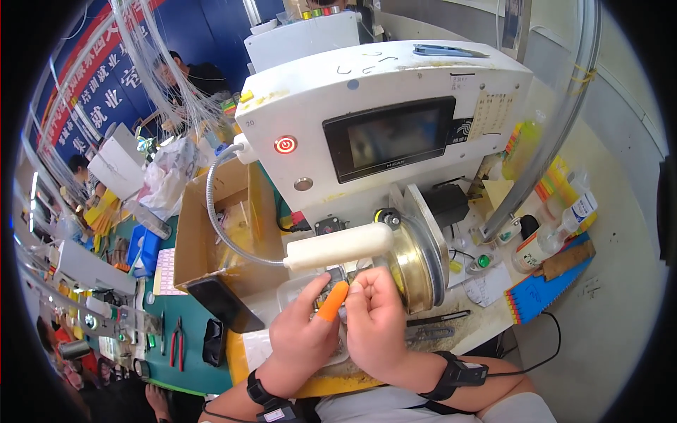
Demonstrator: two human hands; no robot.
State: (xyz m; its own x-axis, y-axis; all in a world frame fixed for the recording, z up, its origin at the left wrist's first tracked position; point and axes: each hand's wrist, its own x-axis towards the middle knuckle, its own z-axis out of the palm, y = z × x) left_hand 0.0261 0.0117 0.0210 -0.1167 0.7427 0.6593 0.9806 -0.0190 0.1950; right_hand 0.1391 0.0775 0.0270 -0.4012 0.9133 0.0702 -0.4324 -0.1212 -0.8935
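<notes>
Holding yellowish material, a cardboard box is seen; over a clear tub, the right hand is pressed together, anything between its fingertips hidden, axis included; the left hand's grip cannot be told.

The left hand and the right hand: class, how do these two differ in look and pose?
The left hand wears an orange finger cover; the right hand shows none. The left hand's covered finger extends, while the right hand's fingers curl in. Both have a black strap at the wrist.
</notes>
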